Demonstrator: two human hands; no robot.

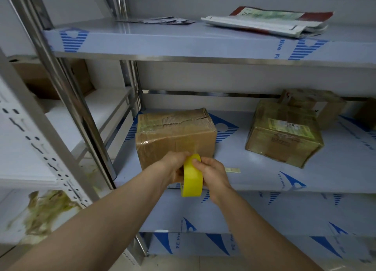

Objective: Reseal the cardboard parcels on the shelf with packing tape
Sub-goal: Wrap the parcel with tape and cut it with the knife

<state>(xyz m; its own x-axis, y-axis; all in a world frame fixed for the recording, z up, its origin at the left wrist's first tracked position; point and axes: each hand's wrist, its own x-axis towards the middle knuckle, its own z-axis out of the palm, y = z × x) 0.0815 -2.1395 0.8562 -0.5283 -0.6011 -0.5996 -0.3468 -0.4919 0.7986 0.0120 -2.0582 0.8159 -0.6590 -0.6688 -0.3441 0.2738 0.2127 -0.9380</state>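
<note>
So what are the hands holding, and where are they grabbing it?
Both hold the yellow tape roll. The left hand grips its left side, and the right hand grips its right side near the top.

Both bare forearms extended forward from the lower edge of the view and converged, wrists close together. The left hand (174, 168) was curled around the left side of a yellow tape roll (192, 182). The right hand (212, 174) gripped the opposite side, back of the hand up, fingertips pinching at the roll's upper edge.
</note>
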